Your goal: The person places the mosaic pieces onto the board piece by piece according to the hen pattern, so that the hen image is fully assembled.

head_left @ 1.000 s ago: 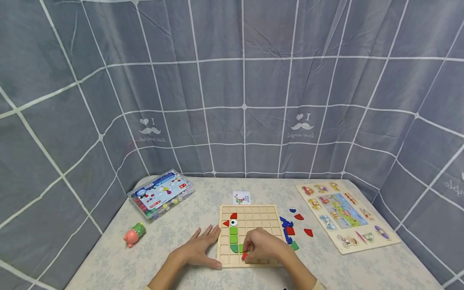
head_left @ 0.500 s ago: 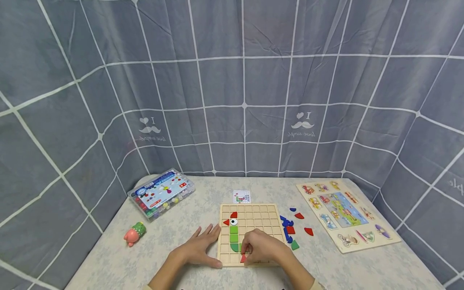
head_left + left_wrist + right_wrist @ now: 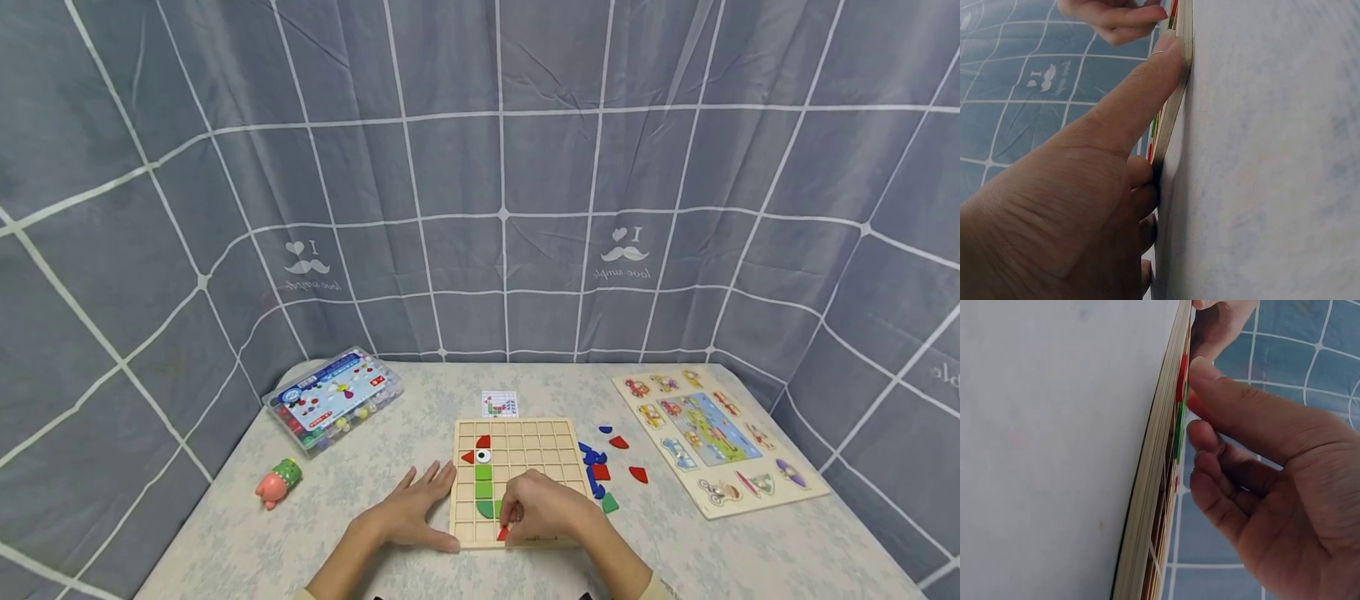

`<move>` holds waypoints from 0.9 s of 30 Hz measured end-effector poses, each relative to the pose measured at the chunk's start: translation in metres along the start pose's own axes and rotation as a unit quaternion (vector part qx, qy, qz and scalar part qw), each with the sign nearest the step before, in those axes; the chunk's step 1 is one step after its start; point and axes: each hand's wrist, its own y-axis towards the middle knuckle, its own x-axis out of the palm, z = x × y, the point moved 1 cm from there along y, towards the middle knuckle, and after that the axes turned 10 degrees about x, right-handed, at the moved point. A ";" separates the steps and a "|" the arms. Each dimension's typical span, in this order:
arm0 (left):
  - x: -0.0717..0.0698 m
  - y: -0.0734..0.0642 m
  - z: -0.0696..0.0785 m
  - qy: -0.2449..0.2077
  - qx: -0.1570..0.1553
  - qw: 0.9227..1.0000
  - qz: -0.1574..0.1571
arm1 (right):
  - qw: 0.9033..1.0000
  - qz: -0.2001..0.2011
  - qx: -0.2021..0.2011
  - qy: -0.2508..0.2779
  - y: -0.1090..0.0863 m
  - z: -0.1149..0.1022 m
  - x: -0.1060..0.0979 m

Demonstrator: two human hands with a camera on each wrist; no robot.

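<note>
My left hand (image 3: 412, 508) lies at the left edge of a wooden grid board (image 3: 540, 446), fingers spread and thumb at the near left corner. In the left wrist view the thumb (image 3: 1141, 87) presses along the board's side. My right hand (image 3: 543, 508) is over the front of the board, its fingers curled and thumb and fingertips at a small red piece (image 3: 502, 534) in the nearest row. The fingers partly cover that piece. Green squares (image 3: 483, 482), a green rounded piece (image 3: 485, 509), a white eye piece (image 3: 483, 456) and red pieces (image 3: 483, 442) sit in the left columns.
Loose blue pieces (image 3: 595, 457), red pieces (image 3: 638, 474) and a green piece (image 3: 610, 502) lie right of the board. A pattern card (image 3: 499, 404) lies behind it. A picture puzzle (image 3: 712, 508) stands right; a bead box (image 3: 333, 400) and cactus toy (image 3: 278, 483) are left.
The right fingers have shifted slightly leftward with the red piece at the near row. The left hand keeps its place at the board, and the head view has tilted slightly.
</note>
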 end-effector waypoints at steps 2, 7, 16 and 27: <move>-0.001 0.000 0.000 -0.002 -0.002 1.000 -0.001 | 1.000 0.005 -0.003 0.007 -0.001 0.003 -0.003; -0.002 0.000 0.000 -0.001 -0.005 1.000 -0.008 | 1.000 0.017 -0.011 0.016 -0.004 0.014 -0.008; -0.001 0.000 -0.001 -0.009 0.004 1.000 -0.009 | 0.999 0.028 0.004 0.039 -0.010 0.030 -0.014; -0.001 0.001 -0.002 0.001 0.003 1.000 -0.009 | 0.997 0.057 -0.003 0.056 -0.022 0.059 -0.028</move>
